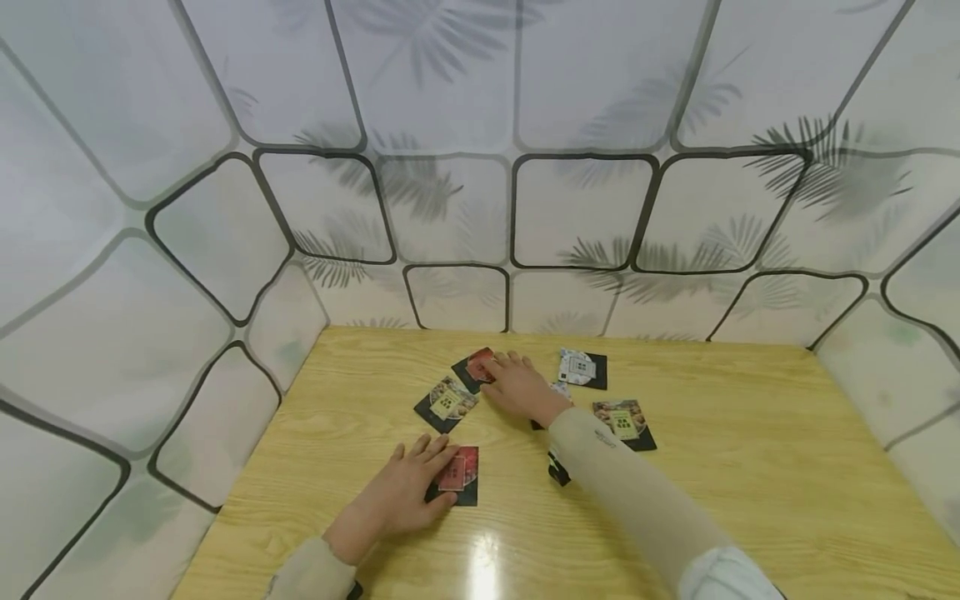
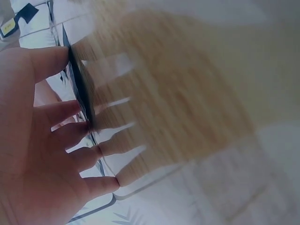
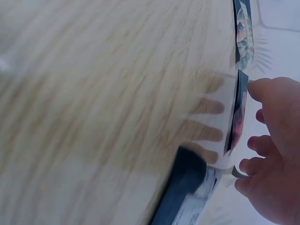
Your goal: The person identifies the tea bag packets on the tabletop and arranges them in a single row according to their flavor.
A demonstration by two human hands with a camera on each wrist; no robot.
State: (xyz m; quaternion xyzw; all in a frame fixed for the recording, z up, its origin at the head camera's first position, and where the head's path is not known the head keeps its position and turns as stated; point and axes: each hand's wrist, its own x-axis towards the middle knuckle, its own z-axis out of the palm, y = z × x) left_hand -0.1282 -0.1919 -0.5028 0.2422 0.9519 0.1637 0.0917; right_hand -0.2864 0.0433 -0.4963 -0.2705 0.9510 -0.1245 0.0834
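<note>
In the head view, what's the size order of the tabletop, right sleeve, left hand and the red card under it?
1. Tabletop
2. Right sleeve
3. Left hand
4. Red card, partly covered

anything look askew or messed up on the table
Nothing looks spilled or plainly damaged. Two cards lie askew: the far red card at the right hand's fingertips and the left food-picture card are turned well off square, whereas the near red card under the left hand sits nearly straight.

Left grip (image 1: 407, 493) palm-down, spread, right grip (image 1: 520, 388) palm-down, farther forward
</note>
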